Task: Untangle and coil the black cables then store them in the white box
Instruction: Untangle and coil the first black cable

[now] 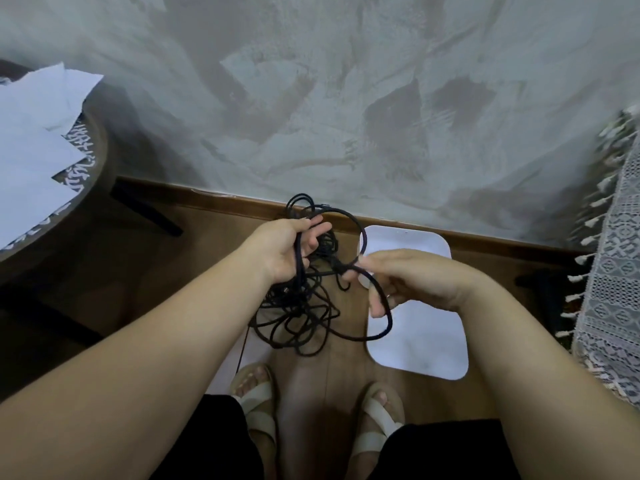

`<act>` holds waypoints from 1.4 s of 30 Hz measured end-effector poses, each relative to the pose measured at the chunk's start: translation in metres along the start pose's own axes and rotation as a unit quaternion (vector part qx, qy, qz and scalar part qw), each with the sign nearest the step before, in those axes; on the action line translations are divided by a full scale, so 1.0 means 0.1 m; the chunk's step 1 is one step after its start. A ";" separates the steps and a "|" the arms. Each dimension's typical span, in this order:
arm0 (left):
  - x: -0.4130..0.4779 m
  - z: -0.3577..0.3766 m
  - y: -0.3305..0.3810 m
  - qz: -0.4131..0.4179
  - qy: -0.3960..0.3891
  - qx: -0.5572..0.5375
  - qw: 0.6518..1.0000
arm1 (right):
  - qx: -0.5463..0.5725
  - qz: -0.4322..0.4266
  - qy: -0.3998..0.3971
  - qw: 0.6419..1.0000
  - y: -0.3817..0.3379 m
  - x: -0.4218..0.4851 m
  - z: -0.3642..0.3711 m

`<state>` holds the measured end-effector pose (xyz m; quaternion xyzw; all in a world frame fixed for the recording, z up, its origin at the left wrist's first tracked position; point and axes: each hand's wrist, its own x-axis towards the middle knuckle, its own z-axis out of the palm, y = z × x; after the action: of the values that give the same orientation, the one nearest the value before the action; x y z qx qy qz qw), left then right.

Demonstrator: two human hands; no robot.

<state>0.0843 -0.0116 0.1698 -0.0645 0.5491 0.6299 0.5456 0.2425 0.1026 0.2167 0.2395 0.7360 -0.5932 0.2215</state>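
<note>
A tangle of black cables hangs in the air above the wooden floor, between my two hands. My left hand grips a bunch of strands at the top of the tangle, fingers curled round them. My right hand pinches one thicker strand that loops from the left hand round to the lower right. The white box lies on the floor under my right hand, partly hidden by it. A second white piece shows under the tangle at the left.
A grey plastered wall with a wooden skirting board stands just ahead. A round dark table with white papers is at the left. A lace cloth with tassels hangs at the right. My sandalled feet stand below.
</note>
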 end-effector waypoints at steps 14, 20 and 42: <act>0.13 -0.12 -0.08 0.149 0.149 0.396 0.893 | -0.016 -0.110 0.194 0.975 -0.24 -0.04 0.09; 0.09 -0.19 -0.06 0.124 0.122 0.455 0.873 | 0.076 -0.160 0.210 0.962 -0.12 -0.06 -0.05; -0.19 0.03 -0.03 0.110 0.052 0.101 0.987 | -0.219 0.002 0.304 0.927 -0.04 -0.07 -0.34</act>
<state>0.0958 -0.0219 0.1817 0.0190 0.6410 0.6235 0.4472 0.2442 0.1346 0.2306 0.3553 0.8790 -0.3161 0.0356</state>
